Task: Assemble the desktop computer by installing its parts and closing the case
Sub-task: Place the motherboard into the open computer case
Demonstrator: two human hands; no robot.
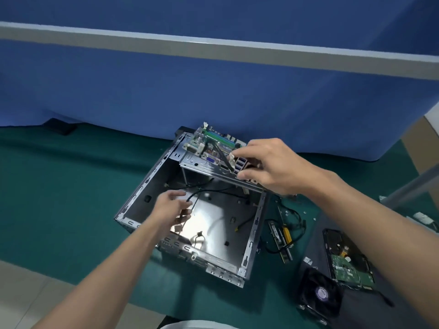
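Note:
An open grey metal computer case (249, 248) lies on the green mat, its bare metal floor showing with loose black cables (213, 189) inside. Over its far edge, a motherboard (209, 146) on a metal tray is tilted upward. My right hand (270, 165) grips the tray's near right edge by the port block. My left hand (173, 206) reaches into the case with relaxed, slightly blurred fingers near a black cable; whether it holds anything is unclear.
Right of the case lie a RAM stick (280, 241), a yellow-handled screwdriver (286, 233), a hard drive (346, 260), a black cooling fan (319, 293) and small screws (305, 213). A blue partition (213, 96) stands behind.

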